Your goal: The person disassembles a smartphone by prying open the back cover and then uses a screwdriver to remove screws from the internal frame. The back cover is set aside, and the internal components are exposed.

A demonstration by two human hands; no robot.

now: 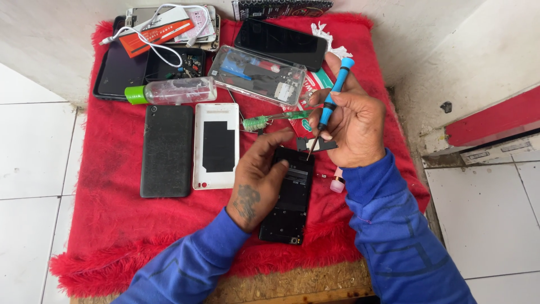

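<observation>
An opened black phone lies on the red fluffy cloth, its back off and its insides showing. My left hand presses on the phone's left edge, fingers curled over its top. In my right hand is a blue-handled screwdriver, held upright, its thin tip touching the phone's top right corner. A small black part sits under that hand.
Further left on the cloth lie a white back cover and a black back cover. Behind are a clear bottle with a green cap, a green-handled tool, a clear-cased phone, a black phone, cables. A small pink item.
</observation>
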